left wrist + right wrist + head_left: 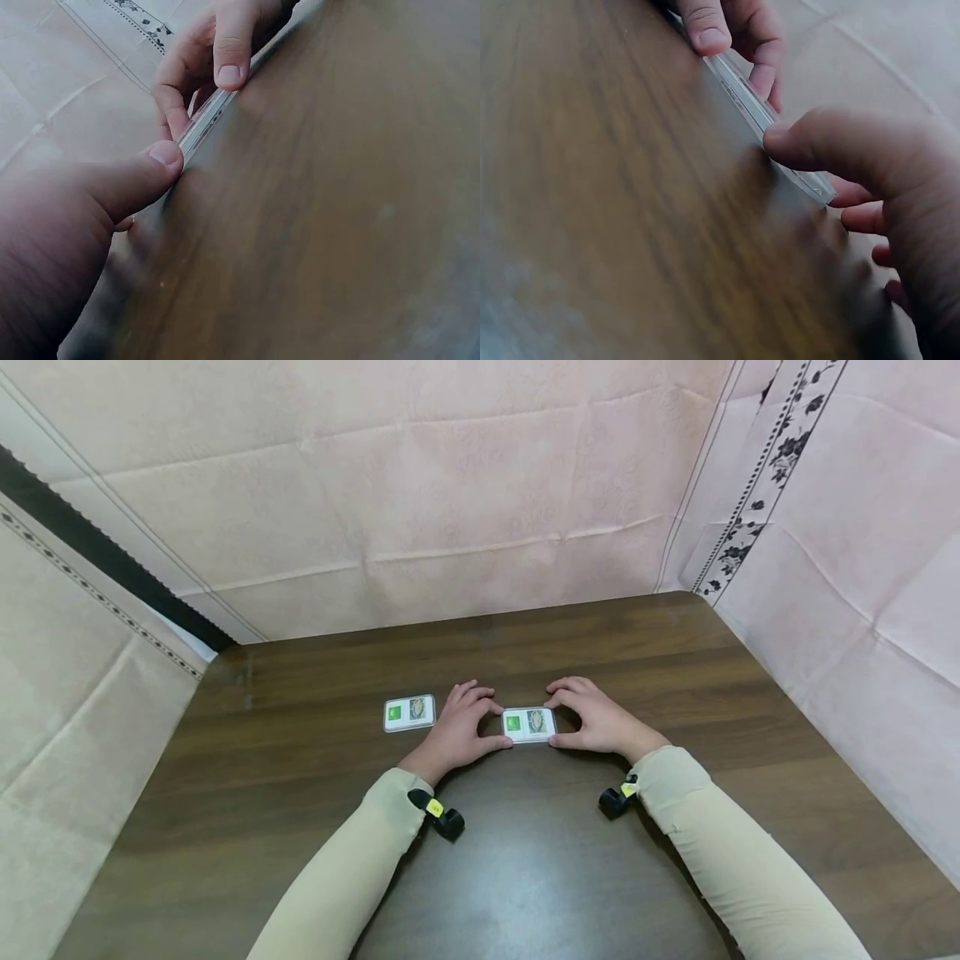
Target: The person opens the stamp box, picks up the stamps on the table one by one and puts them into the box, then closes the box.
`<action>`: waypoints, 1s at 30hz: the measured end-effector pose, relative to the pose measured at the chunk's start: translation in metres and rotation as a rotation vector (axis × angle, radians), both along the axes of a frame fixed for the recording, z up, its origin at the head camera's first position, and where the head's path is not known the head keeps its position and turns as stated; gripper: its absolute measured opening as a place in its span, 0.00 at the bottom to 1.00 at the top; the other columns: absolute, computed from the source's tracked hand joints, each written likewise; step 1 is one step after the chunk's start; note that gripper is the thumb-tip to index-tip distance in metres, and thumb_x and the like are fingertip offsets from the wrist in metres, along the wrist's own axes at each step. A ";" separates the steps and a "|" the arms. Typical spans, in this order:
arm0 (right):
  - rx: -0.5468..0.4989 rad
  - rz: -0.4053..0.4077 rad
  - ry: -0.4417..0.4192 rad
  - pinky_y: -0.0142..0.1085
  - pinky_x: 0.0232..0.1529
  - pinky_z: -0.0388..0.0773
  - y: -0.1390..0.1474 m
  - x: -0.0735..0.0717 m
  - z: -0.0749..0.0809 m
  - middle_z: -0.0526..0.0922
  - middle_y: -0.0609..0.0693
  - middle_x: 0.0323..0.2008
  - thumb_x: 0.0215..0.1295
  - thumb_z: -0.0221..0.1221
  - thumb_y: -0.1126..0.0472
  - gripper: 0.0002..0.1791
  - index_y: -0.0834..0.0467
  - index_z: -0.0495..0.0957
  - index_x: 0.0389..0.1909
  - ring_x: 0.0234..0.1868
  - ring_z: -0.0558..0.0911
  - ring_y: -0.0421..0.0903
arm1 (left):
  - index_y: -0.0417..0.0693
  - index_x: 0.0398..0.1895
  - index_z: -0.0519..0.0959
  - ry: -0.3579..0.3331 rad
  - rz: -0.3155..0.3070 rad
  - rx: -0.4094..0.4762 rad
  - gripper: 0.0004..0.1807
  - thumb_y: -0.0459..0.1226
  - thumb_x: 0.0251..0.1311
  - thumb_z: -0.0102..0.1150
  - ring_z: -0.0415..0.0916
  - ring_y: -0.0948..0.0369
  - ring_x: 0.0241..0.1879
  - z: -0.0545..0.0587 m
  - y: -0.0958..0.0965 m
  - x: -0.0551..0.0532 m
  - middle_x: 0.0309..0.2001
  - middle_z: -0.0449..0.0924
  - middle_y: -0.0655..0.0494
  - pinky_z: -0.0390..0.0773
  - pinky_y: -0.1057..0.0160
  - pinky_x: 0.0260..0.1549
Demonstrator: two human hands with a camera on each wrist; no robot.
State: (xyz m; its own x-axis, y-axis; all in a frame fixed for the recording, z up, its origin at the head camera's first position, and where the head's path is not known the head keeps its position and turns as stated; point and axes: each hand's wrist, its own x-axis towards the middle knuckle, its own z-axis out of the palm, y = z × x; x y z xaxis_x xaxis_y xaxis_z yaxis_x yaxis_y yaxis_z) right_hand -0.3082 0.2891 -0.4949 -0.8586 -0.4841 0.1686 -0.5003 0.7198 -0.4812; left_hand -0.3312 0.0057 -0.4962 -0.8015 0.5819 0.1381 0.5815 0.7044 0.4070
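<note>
A flat clear plastic case (528, 725) lies on the brown table between both hands, its white face printed with a green square and a grey-green picture. My left hand (467, 727) pinches its left end, thumb on the near corner and index finger at the far one. From the other side my right hand (595, 718) grips the right end in the same way. Seen from the left wrist, the case (202, 124) shows its thin clear edge low against the tabletop, with a thumb at each end. A second, similar case (409, 713) lies left of my left hand, untouched.
The wooden table (300, 827) reaches back to a hanging pale cloth (450, 510), with more cloth (885, 568) along the right side. A dark strip (112, 552) runs down the left. Small black cameras (450, 824) are strapped to both wrists.
</note>
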 end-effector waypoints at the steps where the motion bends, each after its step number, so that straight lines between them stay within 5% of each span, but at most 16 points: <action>1: 0.019 -0.006 0.006 0.57 0.67 0.64 -0.001 0.000 0.002 0.69 0.53 0.68 0.55 0.72 0.45 0.28 0.52 0.79 0.54 0.71 0.62 0.55 | 0.53 0.54 0.82 -0.006 0.007 0.000 0.29 0.60 0.56 0.70 0.48 0.51 0.77 0.001 0.000 0.001 0.71 0.67 0.52 0.39 0.49 0.76; 9: 0.110 -0.040 0.018 0.59 0.68 0.61 -0.010 -0.003 0.016 0.70 0.52 0.69 0.50 0.74 0.43 0.28 0.48 0.83 0.51 0.72 0.62 0.57 | 0.51 0.52 0.83 -0.053 0.088 -0.044 0.26 0.55 0.56 0.72 0.44 0.48 0.78 0.015 0.006 0.009 0.75 0.62 0.51 0.45 0.45 0.75; 16: 0.089 -0.071 -0.005 0.58 0.68 0.61 -0.017 -0.003 0.008 0.70 0.52 0.69 0.51 0.73 0.43 0.28 0.49 0.83 0.53 0.72 0.62 0.56 | 0.50 0.56 0.84 -0.059 0.128 -0.096 0.28 0.55 0.57 0.72 0.42 0.45 0.79 0.019 0.004 0.014 0.77 0.58 0.47 0.42 0.43 0.75; 21: 0.043 -0.069 -0.004 0.56 0.70 0.61 -0.027 -0.012 -0.003 0.69 0.52 0.70 0.57 0.69 0.42 0.30 0.51 0.80 0.59 0.73 0.62 0.55 | 0.52 0.59 0.83 0.013 0.180 -0.165 0.30 0.57 0.58 0.69 0.41 0.45 0.79 0.020 -0.006 0.007 0.78 0.56 0.46 0.38 0.42 0.75; 30: 0.021 -0.115 -0.009 0.56 0.72 0.58 -0.045 -0.032 -0.004 0.65 0.52 0.73 0.60 0.66 0.44 0.31 0.51 0.76 0.63 0.75 0.59 0.55 | 0.53 0.60 0.83 0.014 0.246 -0.179 0.30 0.58 0.58 0.69 0.38 0.43 0.79 0.026 -0.013 -0.013 0.78 0.54 0.45 0.32 0.42 0.75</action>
State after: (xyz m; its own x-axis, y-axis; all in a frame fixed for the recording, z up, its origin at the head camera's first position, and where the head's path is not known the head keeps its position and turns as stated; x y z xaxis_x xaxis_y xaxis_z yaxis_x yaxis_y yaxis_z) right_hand -0.3406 0.2444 -0.4984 -0.9100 -0.3859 0.1515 -0.4098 0.7822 -0.4693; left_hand -0.3446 -0.0077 -0.4701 -0.9200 0.3869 0.0626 0.3894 0.8845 0.2570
